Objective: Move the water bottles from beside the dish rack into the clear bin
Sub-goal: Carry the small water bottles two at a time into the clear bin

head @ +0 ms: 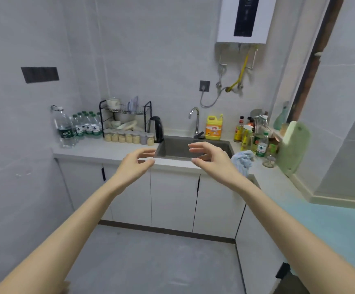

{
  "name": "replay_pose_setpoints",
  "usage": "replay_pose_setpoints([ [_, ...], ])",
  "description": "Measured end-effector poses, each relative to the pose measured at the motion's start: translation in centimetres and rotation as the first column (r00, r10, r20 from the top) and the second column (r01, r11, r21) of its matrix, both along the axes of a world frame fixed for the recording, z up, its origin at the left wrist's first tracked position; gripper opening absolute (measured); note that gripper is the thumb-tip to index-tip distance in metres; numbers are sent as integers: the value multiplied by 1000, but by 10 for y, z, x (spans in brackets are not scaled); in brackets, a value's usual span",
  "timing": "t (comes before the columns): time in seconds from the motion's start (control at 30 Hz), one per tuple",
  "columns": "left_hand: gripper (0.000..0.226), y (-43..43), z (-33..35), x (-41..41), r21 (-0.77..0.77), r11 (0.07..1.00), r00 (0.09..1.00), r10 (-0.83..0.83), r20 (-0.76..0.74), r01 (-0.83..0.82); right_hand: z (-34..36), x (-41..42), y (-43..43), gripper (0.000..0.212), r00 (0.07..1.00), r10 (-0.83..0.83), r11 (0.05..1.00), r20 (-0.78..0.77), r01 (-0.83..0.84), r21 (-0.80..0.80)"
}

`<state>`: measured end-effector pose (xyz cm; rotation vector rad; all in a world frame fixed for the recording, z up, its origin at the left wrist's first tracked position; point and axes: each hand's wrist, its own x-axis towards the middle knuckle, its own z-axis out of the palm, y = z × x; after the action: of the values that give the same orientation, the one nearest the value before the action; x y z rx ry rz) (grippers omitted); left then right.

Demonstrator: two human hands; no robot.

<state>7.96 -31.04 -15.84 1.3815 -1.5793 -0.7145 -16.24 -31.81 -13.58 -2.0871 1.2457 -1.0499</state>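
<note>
Our left hand (139, 161), right hand (207, 154) empty, fingers relaxed | clear green-capped plastic water bottles (86, 126), ten o'clock, tightly packed; neighbours could topple | bin seemingly offscreen

Your surface (108, 150) runs along the back wall and turns at the right. From its left end you have a big bottle (64, 129), water bottles (86, 126) just beside the rack (125, 115), jars (127, 137), a kettle (157, 128), the sink (193, 147), a yellow jug (214, 127), sauce bottles (251, 134), a blue cloth (243, 160) and a green board (295, 147).
</note>
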Motion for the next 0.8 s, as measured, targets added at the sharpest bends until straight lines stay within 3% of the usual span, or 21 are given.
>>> replay_pose_setpoints([
  [0.43,33,-174,-2,160,-2,943,943,333,-9,-333,-8,171,-243,36,948,319,948,10,-319,9],
  [0.8,34,-289,-7,272,26,871,870,491,-31,-491,-17,294,-400,35,890,454,891,-44,-453,33],
])
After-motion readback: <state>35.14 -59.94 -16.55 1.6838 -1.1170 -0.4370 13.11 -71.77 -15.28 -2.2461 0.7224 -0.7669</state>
